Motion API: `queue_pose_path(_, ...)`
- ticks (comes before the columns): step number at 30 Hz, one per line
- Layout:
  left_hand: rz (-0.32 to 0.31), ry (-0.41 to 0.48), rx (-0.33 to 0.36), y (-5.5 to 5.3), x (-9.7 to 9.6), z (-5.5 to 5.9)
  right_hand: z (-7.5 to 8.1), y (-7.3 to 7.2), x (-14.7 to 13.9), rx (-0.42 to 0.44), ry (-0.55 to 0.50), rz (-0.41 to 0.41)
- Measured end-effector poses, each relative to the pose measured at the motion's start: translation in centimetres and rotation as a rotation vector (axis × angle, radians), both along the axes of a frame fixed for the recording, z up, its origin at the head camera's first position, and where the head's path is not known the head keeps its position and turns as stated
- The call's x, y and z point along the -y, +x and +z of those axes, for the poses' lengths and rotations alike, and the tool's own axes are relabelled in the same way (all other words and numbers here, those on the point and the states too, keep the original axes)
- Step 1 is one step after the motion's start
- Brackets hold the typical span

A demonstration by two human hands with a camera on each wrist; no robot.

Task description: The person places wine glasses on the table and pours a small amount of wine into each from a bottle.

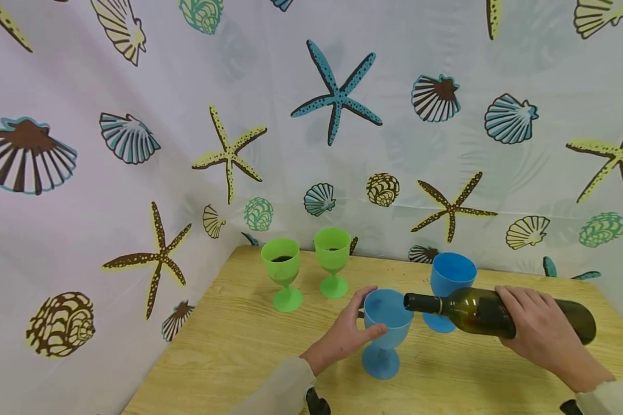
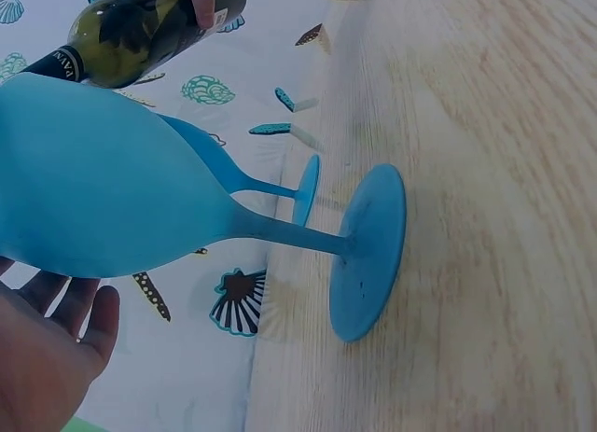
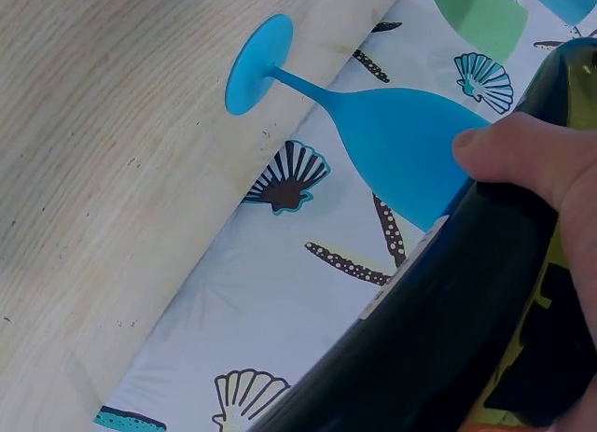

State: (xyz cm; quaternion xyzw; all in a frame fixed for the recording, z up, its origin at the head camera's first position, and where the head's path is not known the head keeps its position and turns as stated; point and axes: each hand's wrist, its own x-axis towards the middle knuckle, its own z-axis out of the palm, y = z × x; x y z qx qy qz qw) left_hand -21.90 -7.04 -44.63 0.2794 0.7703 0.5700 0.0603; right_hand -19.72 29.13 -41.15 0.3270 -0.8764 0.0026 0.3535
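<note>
My left hand [image 1: 342, 337] holds the nearer blue goblet [image 1: 397, 334] by its bowl, thumb on the near side and fingers round the far side. The goblet's foot [image 2: 368, 255] is on the table in the left wrist view. A dark green wine bottle [image 1: 477, 311] lies almost level in the air, gripped round its body by my right hand [image 1: 537, 323]. Its mouth points left, just over the right part of the goblet's rim. No stream of liquid shows at the mouth. Behind the bottle stands a second blue goblet [image 3: 396, 138], partly hidden in the head view.
Two green goblets, one at the left [image 1: 281, 268] and one beside it [image 1: 332, 259], stand upright at the back left with something dark inside. The wooden table [image 1: 213, 346] meets a white curtain [image 1: 270, 75] printed with shells and starfish at its back and left.
</note>
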Motion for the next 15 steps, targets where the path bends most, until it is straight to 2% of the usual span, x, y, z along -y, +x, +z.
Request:
queue_pose_path(4, -0.007, 0.015, 0.006, 0.3, 0.0, 0.4, 0.4, 0.0, 0.0, -0.005, 0.017, 0.01)
queue_pose_path(11, 0.01, 0.032, -0.017, -0.6, 0.0, -1.4, 0.9, -0.3, 0.1, -0.009, 0.058, 0.019)
queue_pose_path(15, 0.01, 0.04, -0.025, -0.8, 0.0, -1.8, 1.1, -0.3, 0.2, -0.01, 0.074, 0.015)
